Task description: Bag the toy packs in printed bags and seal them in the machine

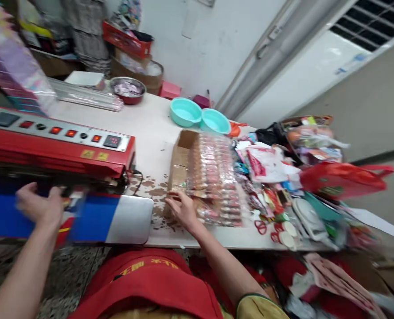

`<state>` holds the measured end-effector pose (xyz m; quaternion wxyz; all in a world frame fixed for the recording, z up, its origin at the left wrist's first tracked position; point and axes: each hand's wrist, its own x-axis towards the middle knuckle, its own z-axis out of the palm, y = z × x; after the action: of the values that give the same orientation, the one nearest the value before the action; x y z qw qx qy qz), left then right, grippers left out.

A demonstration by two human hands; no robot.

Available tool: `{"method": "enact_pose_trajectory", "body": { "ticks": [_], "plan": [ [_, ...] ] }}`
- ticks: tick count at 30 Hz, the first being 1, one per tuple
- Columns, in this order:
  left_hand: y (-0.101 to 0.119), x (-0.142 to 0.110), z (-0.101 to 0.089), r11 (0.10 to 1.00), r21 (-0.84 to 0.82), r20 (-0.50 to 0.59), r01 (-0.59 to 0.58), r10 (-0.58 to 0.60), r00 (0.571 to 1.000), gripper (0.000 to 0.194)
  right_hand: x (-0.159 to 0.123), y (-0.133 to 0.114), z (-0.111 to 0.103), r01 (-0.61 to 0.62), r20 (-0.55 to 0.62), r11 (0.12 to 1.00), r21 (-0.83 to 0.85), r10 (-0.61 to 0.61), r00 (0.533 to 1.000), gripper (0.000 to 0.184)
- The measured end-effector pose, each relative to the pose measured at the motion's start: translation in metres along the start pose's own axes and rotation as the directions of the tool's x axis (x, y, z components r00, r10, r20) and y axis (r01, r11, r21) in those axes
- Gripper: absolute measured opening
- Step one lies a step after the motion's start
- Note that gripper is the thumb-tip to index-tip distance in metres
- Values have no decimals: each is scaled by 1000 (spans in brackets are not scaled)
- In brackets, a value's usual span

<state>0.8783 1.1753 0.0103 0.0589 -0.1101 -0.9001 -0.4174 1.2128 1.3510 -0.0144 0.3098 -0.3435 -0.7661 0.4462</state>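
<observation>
My left hand [41,204] is over the blue conveyor belt [99,217] of a red band sealing machine [67,148]. Its thumb and fingers are apart, somewhat blurred, with nothing visible between them. Just right of that hand lies a blurred packet [71,212] with red and yellow print. My right hand [182,210] is at the near left corner of a cardboard box [178,166], fingers stretched and slightly apart; whether they touch the box I cannot tell. Rows of clear-wrapped packs [213,173] with pinkish-brown contents fill the box and overhang its right side.
Two turquoise basins [185,110] stand behind the box. Farther left is a metal bowl [127,90] of small packets. Bags and wrappers cover the table's right side, with a red bag [343,179] and red scissors [260,227]. A metal plate [132,219] ends the conveyor.
</observation>
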Motion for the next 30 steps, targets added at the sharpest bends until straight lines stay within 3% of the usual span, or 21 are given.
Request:
{"method": "enact_pose_trajectory", "body": {
  "ticks": [2, 3, 4, 5, 6, 9, 10, 11, 12, 14, 16, 18, 20, 22, 25, 28, 30],
  "plan": [
    [12, -27, 17, 981, 45, -97, -191, 194, 976, 44, -20, 15, -69, 150, -96, 954, -261, -180, 979, 30],
    [24, -51, 30, 948, 22, -85, -318, 319, 944, 43, -27, 24, -101, 196, -124, 906, -374, -259, 958, 32],
    [41, -80, 45, 883, -30, -29, -469, 468, 883, 38, -31, 33, -130, 228, -119, 855, -466, -315, 941, 32],
    [61, -113, 61, 800, -130, 70, -586, 597, 799, 32, -32, 41, -154, 248, -93, 804, -540, -350, 932, 31],
    [84, -148, 78, 700, -244, 188, -671, 713, 676, 28, -31, 50, -173, 263, -47, 756, -600, -362, 931, 30],
    [151, -241, 127, 364, -400, 362, -841, 906, 220, 28, -20, 69, -203, 314, 154, 626, -714, -297, 942, 32],
    [166, -261, 141, 286, -404, 409, -869, 906, 108, 29, -16, 73, -207, 325, 215, 586, -742, -252, 944, 34],
    [178, -274, 153, 248, -385, 469, -889, 882, 43, 30, -12, 77, -210, 334, 262, 549, -766, -207, 943, 35],
    [186, -280, 163, 227, -356, 523, -906, 852, 8, 30, -9, 79, -212, 338, 294, 516, -787, -168, 941, 34],
    [193, -275, 174, 223, -297, 593, -929, 805, 4, 31, -3, 79, -220, 360, 338, 468, -807, -133, 932, 31],
    [200, -254, 173, 230, -285, 592, -930, 805, 18, 21, 6, 73, -230, 417, 374, 461, -784, -185, 909, 28],
    [215, -231, 162, 274, -329, 559, -904, 828, 47, 12, 18, 60, -240, 488, 384, 515, -705, -301, 873, 24],
    [237, -213, 143, 376, -437, 533, -817, 840, 101, 20, 34, 38, -246, 541, 341, 639, -547, -420, 841, 21],
    [259, -204, 123, 521, -603, 542, -604, 823, 170, 24, 49, 12, -244, 533, 253, 790, -305, -472, 844, 24],
    [275, -197, 97, 664, -743, 612, -80, 723, 320, 22, 66, -21, -221, 359, 89, 930, 79, -365, 927, 32],
    [262, -189, 83, 666, -684, 707, 298, 503, 498, 36, 75, -36, -179, 165, -9, 928, 336, -172, 985, 36],
    [241, -181, 77, 675, -609, 756, 417, 334, 562, 42, 79, -37, -147, 38, 16, 896, 442, -50, 999, 35]
  ]
}}
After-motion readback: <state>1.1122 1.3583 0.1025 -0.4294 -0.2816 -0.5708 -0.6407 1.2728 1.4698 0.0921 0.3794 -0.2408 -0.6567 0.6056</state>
